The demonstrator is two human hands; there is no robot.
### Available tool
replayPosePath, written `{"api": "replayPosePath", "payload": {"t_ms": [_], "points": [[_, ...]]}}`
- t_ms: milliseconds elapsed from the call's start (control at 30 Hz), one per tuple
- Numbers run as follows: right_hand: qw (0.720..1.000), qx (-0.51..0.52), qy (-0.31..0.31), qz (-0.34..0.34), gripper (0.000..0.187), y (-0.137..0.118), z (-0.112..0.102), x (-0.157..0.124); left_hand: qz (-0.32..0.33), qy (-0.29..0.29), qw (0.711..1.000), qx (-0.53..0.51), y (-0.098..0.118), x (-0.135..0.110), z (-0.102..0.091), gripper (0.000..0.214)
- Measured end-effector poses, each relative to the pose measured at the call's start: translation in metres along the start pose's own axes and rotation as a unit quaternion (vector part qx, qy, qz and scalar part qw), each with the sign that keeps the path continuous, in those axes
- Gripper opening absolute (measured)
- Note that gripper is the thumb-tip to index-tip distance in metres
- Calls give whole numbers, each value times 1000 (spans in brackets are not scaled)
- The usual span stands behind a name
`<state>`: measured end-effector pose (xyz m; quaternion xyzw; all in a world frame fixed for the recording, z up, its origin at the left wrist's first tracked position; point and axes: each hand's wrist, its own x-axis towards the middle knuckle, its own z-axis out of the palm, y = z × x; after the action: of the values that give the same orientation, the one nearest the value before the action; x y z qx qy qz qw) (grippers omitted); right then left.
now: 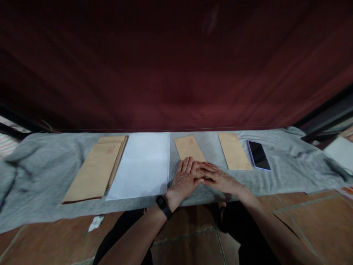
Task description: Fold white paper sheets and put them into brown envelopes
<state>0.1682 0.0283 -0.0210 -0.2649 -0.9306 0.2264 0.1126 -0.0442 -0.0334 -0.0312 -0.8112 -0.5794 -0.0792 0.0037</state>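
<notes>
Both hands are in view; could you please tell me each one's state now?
Left hand: open, flat over the middle envelope.
Right hand: open, fingers against the left hand.

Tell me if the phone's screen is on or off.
Off: the phone lies face up on the grey cloth, its screen dark with nothing lit. Whether it is powered down, I cannot tell.

Near end of middle envelope (190, 148) hidden under hands (184, 179); red print (191, 141) illegible.

Left hand (184, 178) and right hand (219, 179) touching, at the near end of brown envelope (189, 146), white paper (142, 165) to left, phone (259, 155) farther right, grey cloth (292, 162) beneath.
</notes>
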Motion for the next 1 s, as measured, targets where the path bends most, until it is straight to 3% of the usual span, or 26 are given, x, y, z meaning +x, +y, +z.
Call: {"api": "replayPosePath", "payload": {"t_ms": [267, 433, 533, 667, 1000], "points": [[999, 41, 13, 13, 66, 4, -1, 3, 6, -16, 1000, -11, -2, 5, -15, 68], [997, 58, -24, 41, 65, 1, -16, 9, 15, -9, 1000, -3, -3, 8, -19, 65], [995, 61, -34, 66, 61, -2, -24, 15, 17, -10, 1000, 5, -2, 8, -19, 62], [995, 46, -2, 85, 62, -1, -20, 13, 20, -10, 1000, 15, -3, 7, -17, 59], [996, 54, 2, 76, 59, -1, -21, 6, 50, -40, 997, 48, -2, 7, -8, 50]]}}
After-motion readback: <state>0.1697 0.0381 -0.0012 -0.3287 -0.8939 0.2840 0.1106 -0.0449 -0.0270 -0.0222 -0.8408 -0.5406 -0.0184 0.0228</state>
